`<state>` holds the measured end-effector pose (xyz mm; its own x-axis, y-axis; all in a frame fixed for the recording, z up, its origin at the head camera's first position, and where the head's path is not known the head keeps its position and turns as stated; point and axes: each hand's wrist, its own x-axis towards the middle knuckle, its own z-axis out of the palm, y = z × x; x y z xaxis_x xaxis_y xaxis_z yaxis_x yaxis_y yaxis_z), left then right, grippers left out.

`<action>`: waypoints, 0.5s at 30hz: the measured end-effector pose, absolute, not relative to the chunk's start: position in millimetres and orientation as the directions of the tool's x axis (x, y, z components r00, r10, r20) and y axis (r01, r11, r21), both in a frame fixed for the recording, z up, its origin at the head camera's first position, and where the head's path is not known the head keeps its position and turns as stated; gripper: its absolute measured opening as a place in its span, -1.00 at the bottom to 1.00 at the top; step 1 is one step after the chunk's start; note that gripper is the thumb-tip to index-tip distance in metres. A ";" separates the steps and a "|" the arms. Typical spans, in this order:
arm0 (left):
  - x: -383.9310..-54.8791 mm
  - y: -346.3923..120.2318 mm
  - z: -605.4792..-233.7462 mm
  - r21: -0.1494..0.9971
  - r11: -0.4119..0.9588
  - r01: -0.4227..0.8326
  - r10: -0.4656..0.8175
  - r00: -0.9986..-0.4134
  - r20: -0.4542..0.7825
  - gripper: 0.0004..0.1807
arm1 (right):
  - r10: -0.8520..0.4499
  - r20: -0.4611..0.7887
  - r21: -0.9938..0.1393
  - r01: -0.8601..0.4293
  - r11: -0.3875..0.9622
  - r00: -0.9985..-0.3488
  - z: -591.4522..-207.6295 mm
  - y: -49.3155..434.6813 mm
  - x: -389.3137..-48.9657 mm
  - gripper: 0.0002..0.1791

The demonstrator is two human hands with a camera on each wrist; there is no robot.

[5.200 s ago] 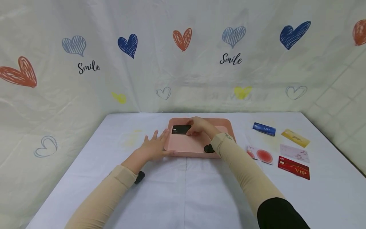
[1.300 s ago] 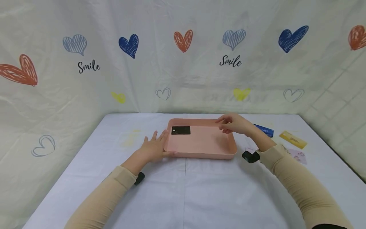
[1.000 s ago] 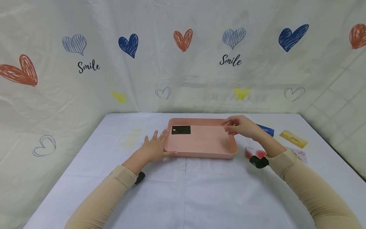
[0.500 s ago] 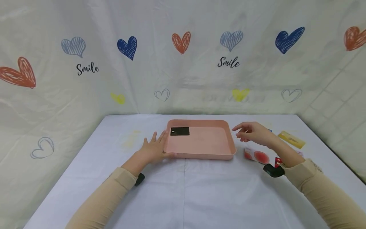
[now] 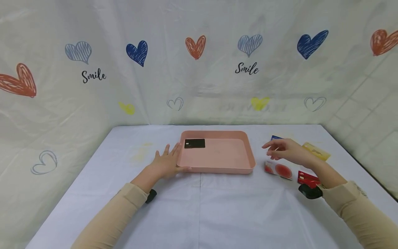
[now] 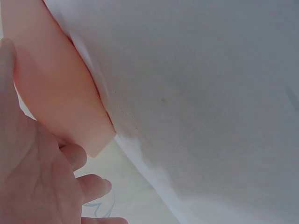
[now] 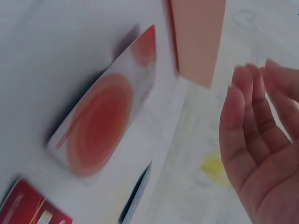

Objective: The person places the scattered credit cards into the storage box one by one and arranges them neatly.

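Behind your table the backdrop (image 5: 199, 86) carries the word "Smile" twice in black script, once at the left and once right of centre, among drawn hearts in red, dark blue, pale blue and yellow. The writing on the cards is too small to read from the head view; the black card (image 5: 194, 143) shows a small pale chip or mark at its left end and nothing legible.

The table (image 5: 199, 214) is covered with a plain white cloth with a crease running toward you down the middle. The backdrop sheet hangs behind and wraps round the left side; at the right it gives way to a pale tiled wall.

The pink tray (image 5: 217, 162) sits near the middle of the table, and the black card lies flat in its far left corner.

Your left hand (image 5: 166, 163) lies flat on the cloth, fingers straight and spread, its thumb side touching the tray's left wall; it grips nothing.

Your right hand (image 5: 284, 149) hovers right of the tray, fingers loosely extended, holding nothing. Just below it lies the white card with red circles (image 5: 278, 169); the red card (image 5: 308, 179) lies near your wrist. The blue card (image 5: 275, 137) and the yellow card (image 5: 317, 151) lie beyond the hand, partly hidden.
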<state>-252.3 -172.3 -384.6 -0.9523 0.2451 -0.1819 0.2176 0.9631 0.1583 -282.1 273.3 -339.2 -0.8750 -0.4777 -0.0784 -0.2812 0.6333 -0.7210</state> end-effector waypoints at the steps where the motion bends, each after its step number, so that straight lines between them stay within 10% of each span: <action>1: -252.3 -172.5 -384.7 0.160 0.963 0.218 0.246 -0.952 -0.181 0.22 | -0.481 -0.089 -0.726 -0.274 0.631 -0.872 -341.2 276.6 -282.0 -0.59; 15: -251.6 -173.6 -383.2 0.174 0.960 0.220 0.252 -0.950 -0.185 0.21 | -0.512 -0.183 -0.745 -0.222 0.629 -0.840 -355.6 308.4 -277.8 -0.57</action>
